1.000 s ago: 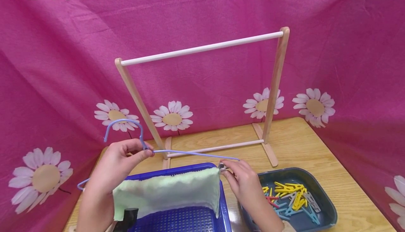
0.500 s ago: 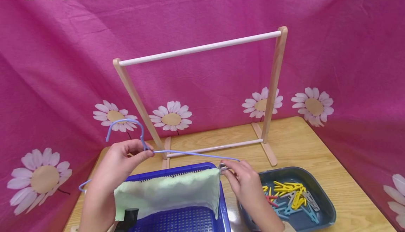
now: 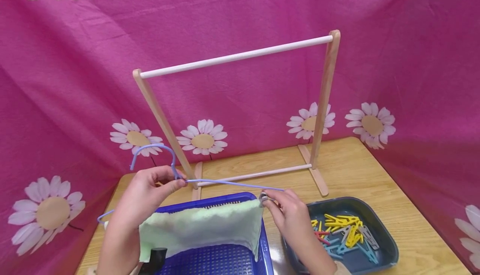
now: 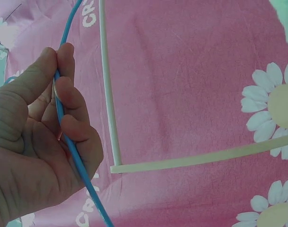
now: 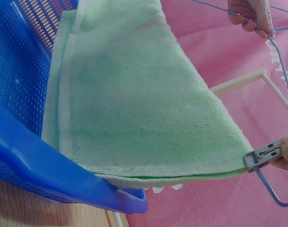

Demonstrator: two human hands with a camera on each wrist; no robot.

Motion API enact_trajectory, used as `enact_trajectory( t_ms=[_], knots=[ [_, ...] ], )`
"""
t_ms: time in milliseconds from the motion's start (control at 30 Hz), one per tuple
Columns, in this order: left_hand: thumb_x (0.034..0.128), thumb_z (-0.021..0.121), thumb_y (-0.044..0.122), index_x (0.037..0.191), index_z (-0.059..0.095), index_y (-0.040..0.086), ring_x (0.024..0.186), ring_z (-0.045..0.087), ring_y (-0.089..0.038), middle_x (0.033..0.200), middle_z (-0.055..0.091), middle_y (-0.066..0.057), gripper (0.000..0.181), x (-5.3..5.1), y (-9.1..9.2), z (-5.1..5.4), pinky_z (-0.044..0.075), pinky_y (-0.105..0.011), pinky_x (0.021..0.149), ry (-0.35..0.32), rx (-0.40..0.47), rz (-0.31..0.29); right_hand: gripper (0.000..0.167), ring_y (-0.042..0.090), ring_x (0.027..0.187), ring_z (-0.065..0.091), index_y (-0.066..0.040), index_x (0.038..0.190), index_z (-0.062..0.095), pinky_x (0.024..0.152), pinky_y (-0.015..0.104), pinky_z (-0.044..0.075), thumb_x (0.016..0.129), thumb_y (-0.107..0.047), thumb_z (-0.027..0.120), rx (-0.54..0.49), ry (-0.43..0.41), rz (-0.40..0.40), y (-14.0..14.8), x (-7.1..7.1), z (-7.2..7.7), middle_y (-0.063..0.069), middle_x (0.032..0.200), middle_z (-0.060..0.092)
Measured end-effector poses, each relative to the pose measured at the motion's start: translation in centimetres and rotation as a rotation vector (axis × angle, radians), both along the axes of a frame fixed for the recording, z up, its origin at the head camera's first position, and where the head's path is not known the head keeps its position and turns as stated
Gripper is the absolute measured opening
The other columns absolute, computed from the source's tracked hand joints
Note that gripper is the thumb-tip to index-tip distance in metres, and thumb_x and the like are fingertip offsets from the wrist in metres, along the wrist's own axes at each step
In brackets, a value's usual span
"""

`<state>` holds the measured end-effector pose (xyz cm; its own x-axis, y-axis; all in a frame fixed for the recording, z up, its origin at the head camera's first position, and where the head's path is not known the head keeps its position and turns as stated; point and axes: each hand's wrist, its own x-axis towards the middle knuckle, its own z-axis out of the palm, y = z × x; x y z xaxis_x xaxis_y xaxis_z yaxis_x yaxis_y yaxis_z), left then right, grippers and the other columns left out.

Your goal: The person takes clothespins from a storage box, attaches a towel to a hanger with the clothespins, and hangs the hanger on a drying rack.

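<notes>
My left hand (image 3: pixel 144 193) pinches a blue wire hanger (image 3: pixel 232 182) near the base of its hook. A folded pale green towel (image 3: pixel 202 225) hangs along the hanger's lower bar, above a blue basket (image 3: pixel 268 252). At the towel's right corner my right hand (image 3: pixel 292 214) pinches a grey clothespin (image 5: pixel 265 155); its jaws sit over the towel edge by the wire. In the left wrist view the hanger wire (image 4: pixel 63 118) runs across the curled fingers. The towel's left end is partly hidden behind my left forearm.
A wooden rack with a white top rail (image 3: pixel 240 56) stands behind the basket. On the right, a dark tray (image 3: pixel 391 252) holds yellow, blue, red and grey clothespins (image 3: pixel 352 233). A pink daisy-patterned cloth (image 3: pixel 240 108) encloses the table (image 3: pixel 405 221).
The hanger's hook, my left hand and the towel's left part have shifted slightly right. My right hand keeps its hold on the clothespin at the corner.
</notes>
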<state>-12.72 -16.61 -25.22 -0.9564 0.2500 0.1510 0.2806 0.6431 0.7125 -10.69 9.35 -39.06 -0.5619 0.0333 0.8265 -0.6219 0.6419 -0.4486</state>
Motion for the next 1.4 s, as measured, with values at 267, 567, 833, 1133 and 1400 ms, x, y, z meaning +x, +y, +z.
enact_trajectory(
  t_ms=[267, 567, 833, 1133, 1400],
  knots=[
    [0.0808, 0.066, 0.011, 0.078, 0.066, 0.007, 0.071, 0.051, -0.017, 0.08, 0.063, -0.001, 0.005, 0.2, 0.4, 0.2, 0.042, -0.027, 0.059, 0.038, 0.035, 0.023, 0.03, 0.008, 0.063, 0.048, -0.008, 0.089, 0.07, 0.051, 0.02, 0.038, 0.06, -0.005, 0.079, 0.067, -0.07, -0.052, 0.2, 0.0, 0.0, -0.001, 0.081, 0.068],
    [0.0813, 0.065, 0.01, 0.084, 0.067, 0.006, 0.07, 0.051, -0.016, 0.074, 0.063, 0.0, 0.006, 0.5, 0.9, 0.3, 0.042, -0.027, 0.06, 0.056, 0.039, 0.071, 0.029, 0.011, 0.061, 0.042, -0.011, 0.088, 0.07, 0.055, 0.028, 0.033, 0.06, -0.015, 0.079, 0.142, -0.085, -0.157, 0.1, 0.1, 0.4, -0.001, 0.077, 0.068],
    [0.081, 0.065, 0.009, 0.082, 0.067, 0.005, 0.069, 0.051, -0.015, 0.075, 0.063, -0.001, 0.004, 0.6, 1.0, 0.4, 0.042, -0.026, 0.06, 0.079, 0.061, 0.068, 0.026, 0.012, 0.061, 0.039, -0.011, 0.086, 0.072, 0.061, 0.032, 0.029, 0.062, -0.017, 0.078, 0.134, -0.094, -0.184, 0.2, 0.0, 0.2, -0.001, 0.07, 0.067],
    [0.0806, 0.066, 0.012, 0.085, 0.067, 0.005, 0.068, 0.05, -0.018, 0.071, 0.061, -0.001, 0.008, 0.5, 1.4, 0.4, 0.041, -0.028, 0.058, 0.04, 0.023, 0.087, 0.029, 0.012, 0.063, 0.036, -0.011, 0.09, 0.07, 0.066, 0.035, 0.027, 0.063, -0.015, 0.079, 0.153, -0.2, -0.18, 0.2, -0.1, -0.1, -0.002, 0.067, 0.065],
    [0.0809, 0.066, 0.012, 0.088, 0.066, 0.004, 0.072, 0.051, -0.02, 0.075, 0.062, -0.002, 0.01, 0.4, 1.5, 0.5, 0.043, -0.031, 0.062, 0.019, -0.001, 0.107, 0.031, 0.013, 0.064, 0.037, -0.011, 0.095, 0.069, 0.068, 0.036, 0.027, 0.065, -0.014, 0.078, 0.167, -0.231, -0.191, 0.1, 0.0, 0.0, 0.002, 0.08, 0.068]
  ],
)
